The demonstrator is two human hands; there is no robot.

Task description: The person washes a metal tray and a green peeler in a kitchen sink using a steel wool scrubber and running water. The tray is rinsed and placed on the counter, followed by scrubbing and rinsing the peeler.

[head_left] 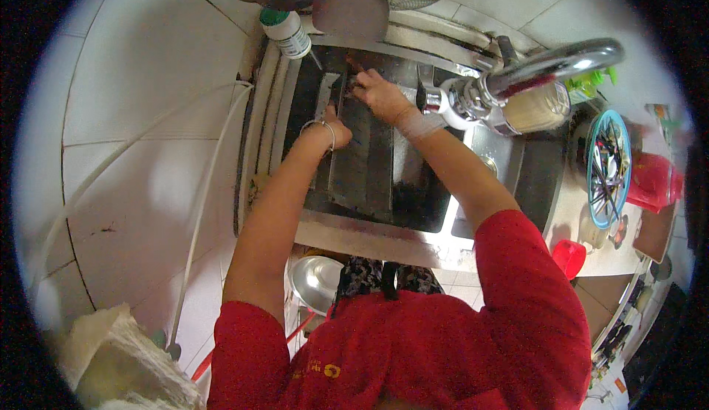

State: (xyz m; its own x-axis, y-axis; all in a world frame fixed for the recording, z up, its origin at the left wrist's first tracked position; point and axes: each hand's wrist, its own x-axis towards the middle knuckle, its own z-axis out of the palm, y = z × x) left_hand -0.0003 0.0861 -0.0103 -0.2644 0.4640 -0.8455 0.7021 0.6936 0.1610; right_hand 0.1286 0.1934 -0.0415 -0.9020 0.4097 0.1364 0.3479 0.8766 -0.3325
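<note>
A long, dark metal panel (361, 169) with raised side edges lies in the left basin of a stainless steel sink (421, 235). My left hand (338, 131) grips its left edge, the thumb pointing away from me and the other fingers hidden. My right hand (382, 95) is at the panel's far part, with bent fingers close to its surface. Whether those fingers hold something small cannot be made out. A pale strip (327, 91) shows just left of the panel.
A white bottle with a green cap (288, 36) stands at the far left corner. The chrome faucet (554, 66) juts over the sink near my right forearm. A blue basket of utensils (609, 169) and a red cup (569, 259) are on the right counter. Pans (352, 8) hang at the back.
</note>
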